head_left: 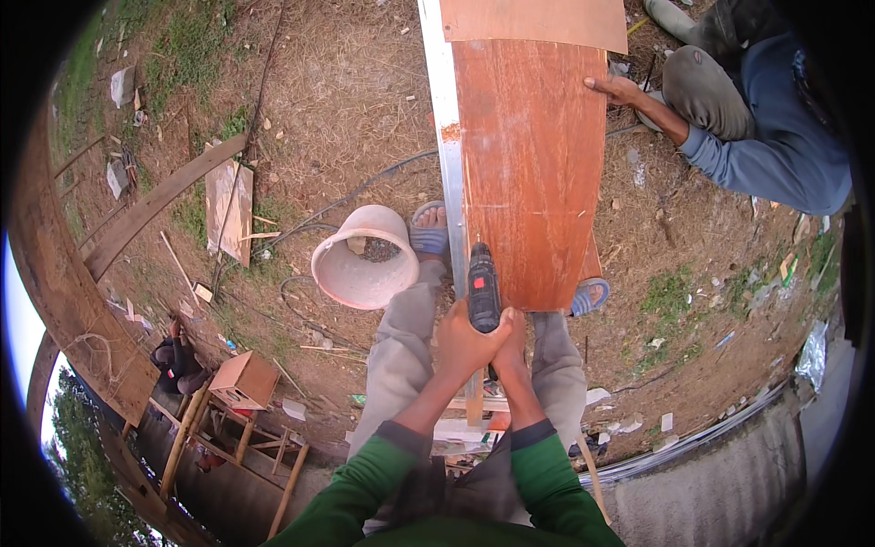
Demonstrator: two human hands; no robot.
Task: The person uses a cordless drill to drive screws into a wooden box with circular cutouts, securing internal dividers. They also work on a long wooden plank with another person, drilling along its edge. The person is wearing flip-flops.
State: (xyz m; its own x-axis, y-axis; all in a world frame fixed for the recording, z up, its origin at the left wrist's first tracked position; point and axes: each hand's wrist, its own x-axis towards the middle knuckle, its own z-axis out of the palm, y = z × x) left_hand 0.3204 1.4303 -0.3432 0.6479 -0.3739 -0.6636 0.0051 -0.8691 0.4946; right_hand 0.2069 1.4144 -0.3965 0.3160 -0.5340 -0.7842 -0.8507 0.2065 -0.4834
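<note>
The long red-brown wooden board (533,173) lies right along a silver metal strip (448,155), and a flat light-brown wooden sheet (538,22) sits at its far end, so laying these out looks done. The drilling looks only partly done to me: a black drill with a red patch (483,284) points at the board near its near left corner, and I can't tell whether its tip has gone in. The left hand (459,334) and right hand (512,343) are both wrapped round the drill. Another person's hand (620,89) touches the board's right edge. Past that edge is brown dirt ground (656,223), and there seems to be more room there. The left edge is tighter, with a blue sandal (428,241) and a round pinkish-white bucket (378,219) near it.
</note>
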